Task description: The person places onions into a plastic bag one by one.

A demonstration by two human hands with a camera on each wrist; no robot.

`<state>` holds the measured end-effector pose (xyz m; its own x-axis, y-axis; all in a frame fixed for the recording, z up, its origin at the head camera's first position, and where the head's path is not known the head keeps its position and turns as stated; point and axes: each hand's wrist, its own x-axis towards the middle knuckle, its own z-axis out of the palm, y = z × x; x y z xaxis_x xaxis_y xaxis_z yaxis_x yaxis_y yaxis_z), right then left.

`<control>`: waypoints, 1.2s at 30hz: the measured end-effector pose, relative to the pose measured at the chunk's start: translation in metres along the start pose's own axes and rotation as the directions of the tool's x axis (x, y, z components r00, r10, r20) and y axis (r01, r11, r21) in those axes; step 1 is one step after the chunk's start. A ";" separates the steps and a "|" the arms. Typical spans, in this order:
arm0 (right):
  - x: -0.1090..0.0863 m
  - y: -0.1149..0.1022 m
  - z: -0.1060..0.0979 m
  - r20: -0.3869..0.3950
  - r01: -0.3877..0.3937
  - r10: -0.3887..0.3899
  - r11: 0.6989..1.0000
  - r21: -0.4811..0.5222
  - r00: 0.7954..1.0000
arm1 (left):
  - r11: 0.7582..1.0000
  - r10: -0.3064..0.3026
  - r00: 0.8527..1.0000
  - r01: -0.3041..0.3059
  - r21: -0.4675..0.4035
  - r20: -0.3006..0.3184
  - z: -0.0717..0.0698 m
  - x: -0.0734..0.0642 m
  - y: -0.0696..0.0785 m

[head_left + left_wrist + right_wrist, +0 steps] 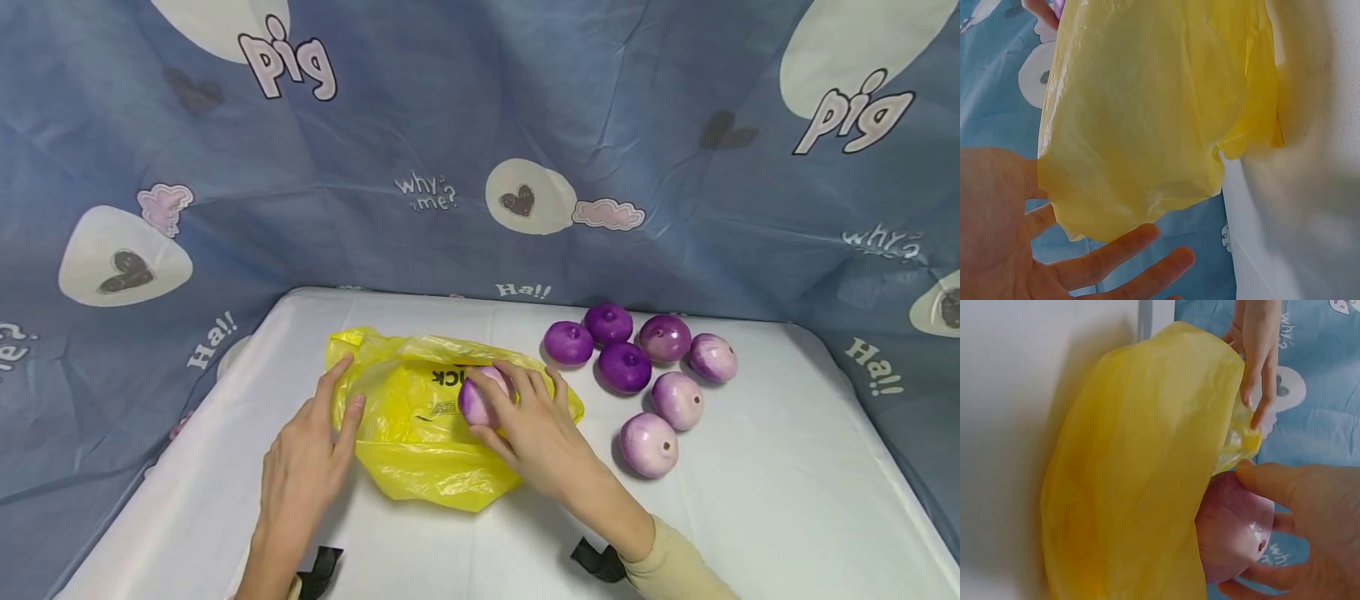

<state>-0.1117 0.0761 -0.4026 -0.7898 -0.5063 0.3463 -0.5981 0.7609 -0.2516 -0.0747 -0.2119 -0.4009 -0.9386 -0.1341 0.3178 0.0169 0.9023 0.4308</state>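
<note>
A yellow plastic bag point(442, 475) lies on the white table with its mouth spread wide and black print showing on its inner wall. My right hand point(543, 425) grips a purple-and-white onion point(480, 406) at the mouth; in the right wrist view the onion point(1232, 528) sits partly behind the bag's near rim, between thumb and fingers. At the bag's left end is my left hand point(307, 446), its fingers extended against the rim. The left wrist view shows those fingers point(1110, 256) straight and spread at the bag's edge.
Right of the bag, several onions lie in a loose cluster: dark purple ones point(625, 367) at the back, paler ones point(649, 445) nearer. A blue printed cloth point(420, 250) rises behind the white table point(757, 500) and along its sides.
</note>
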 end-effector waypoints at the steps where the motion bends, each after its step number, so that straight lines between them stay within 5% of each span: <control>1: 0.001 -0.001 0.001 0.001 0.002 -0.002 1.000 0.002 1.000 | 1.000 0.000 1.000 0.000 0.001 0.001 0.000 0.000 0.000; 11: 0.008 -0.010 0.008 0.019 0.053 -0.052 0.997 -0.053 0.998 | 1.000 0.003 1.000 -0.003 -0.002 -0.010 0.000 -0.001 0.000; 24: 0.018 -0.024 0.017 0.082 0.084 -0.084 0.996 -0.002 0.993 | 1.000 0.001 1.000 -0.001 0.004 -0.008 0.000 -0.002 0.000; 36: 0.028 -0.032 0.019 0.063 0.125 -0.125 0.992 -0.009 0.990 | 1.000 0.009 1.000 -0.009 -0.005 -0.013 0.000 -0.002 0.000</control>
<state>-0.1173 0.0296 -0.4021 -0.7161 -0.6218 0.3170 -0.6912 0.6948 -0.1985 -0.0732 -0.2117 -0.4018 -0.9340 -0.1316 0.3321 0.0266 0.9015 0.4320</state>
